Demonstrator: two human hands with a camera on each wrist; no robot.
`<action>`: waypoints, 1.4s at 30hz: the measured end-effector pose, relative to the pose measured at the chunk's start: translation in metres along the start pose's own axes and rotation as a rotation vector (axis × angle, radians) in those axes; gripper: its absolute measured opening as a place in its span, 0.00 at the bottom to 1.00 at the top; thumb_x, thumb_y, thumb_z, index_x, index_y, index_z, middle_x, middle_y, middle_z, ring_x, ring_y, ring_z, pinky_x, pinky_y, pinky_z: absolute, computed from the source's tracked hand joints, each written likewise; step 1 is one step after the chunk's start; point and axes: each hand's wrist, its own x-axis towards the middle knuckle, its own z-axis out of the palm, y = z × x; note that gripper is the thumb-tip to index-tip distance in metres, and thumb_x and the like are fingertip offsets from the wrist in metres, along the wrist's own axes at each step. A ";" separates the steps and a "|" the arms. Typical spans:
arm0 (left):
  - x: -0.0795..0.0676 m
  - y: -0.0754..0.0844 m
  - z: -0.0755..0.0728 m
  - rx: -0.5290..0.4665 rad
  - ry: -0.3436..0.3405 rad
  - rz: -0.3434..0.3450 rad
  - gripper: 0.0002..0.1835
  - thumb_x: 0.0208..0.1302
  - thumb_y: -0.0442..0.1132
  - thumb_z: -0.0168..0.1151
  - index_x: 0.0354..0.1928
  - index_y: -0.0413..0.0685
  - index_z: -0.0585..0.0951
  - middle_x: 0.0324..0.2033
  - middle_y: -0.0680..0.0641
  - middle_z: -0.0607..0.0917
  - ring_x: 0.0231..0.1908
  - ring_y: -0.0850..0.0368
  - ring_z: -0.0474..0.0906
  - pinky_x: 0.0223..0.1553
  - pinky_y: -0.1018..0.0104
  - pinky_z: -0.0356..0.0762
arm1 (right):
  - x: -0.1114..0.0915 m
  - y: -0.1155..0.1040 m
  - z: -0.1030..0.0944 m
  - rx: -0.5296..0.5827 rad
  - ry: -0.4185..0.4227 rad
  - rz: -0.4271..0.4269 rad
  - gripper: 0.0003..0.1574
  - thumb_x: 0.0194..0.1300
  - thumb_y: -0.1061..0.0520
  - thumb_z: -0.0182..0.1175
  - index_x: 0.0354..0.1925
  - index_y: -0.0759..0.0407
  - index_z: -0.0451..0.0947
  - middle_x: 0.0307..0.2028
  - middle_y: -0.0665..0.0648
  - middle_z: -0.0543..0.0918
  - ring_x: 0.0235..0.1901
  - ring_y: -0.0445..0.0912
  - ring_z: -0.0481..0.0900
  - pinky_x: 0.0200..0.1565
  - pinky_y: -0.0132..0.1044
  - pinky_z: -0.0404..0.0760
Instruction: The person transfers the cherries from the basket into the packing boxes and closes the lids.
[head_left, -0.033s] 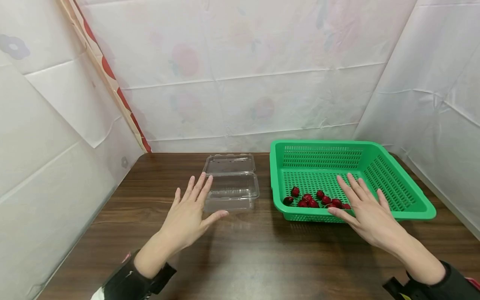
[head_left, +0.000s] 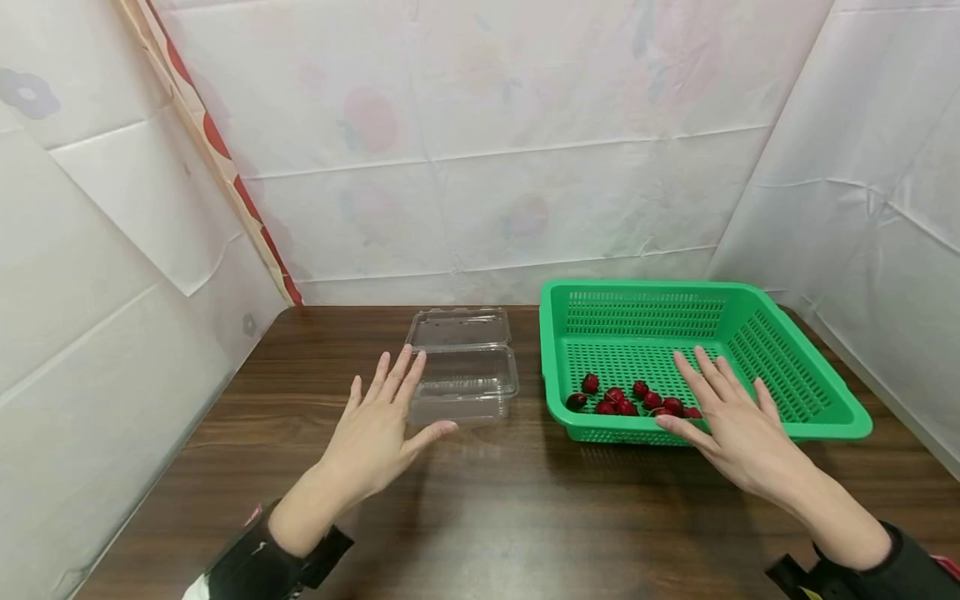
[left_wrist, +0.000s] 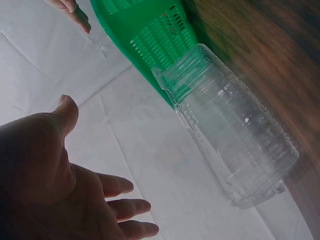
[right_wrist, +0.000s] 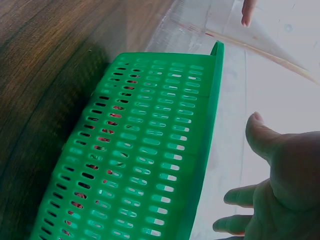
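My left hand [head_left: 375, 437] hovers with its fingers straight and spread, just in front of a clear plastic clamshell box [head_left: 468, 379]. The box lies unfolded, its lid [head_left: 459, 329] toward the back wall. In the left wrist view, a gap separates the palm [left_wrist: 60, 180] from the box [left_wrist: 235, 135]. On the other side, my right hand [head_left: 746, 433] is held over the front rim of a green basket [head_left: 645, 312], fingers extended and holding nothing. Several dark red cherries [head_left: 626, 407] lie at the basket's front left. The right wrist view shows them only through slots in the basket wall [right_wrist: 135, 140].
Both containers stand on a dark wooden table [head_left: 517, 517]. White patterned sheeting [head_left: 465, 167] hangs behind it, with more along the left [head_left: 112, 250] and right sides [head_left: 870, 208]. The basket reaches close to the right-hand sheet.
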 end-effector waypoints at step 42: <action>0.038 -0.039 0.027 -0.185 0.184 -0.235 0.34 0.60 0.51 0.54 0.54 0.25 0.65 0.45 0.29 0.71 0.45 0.36 0.70 0.41 0.48 0.70 | 0.007 -0.013 0.012 0.098 0.084 -0.058 0.43 0.55 0.38 0.57 0.59 0.64 0.62 0.59 0.69 0.62 0.56 0.64 0.61 0.51 0.62 0.53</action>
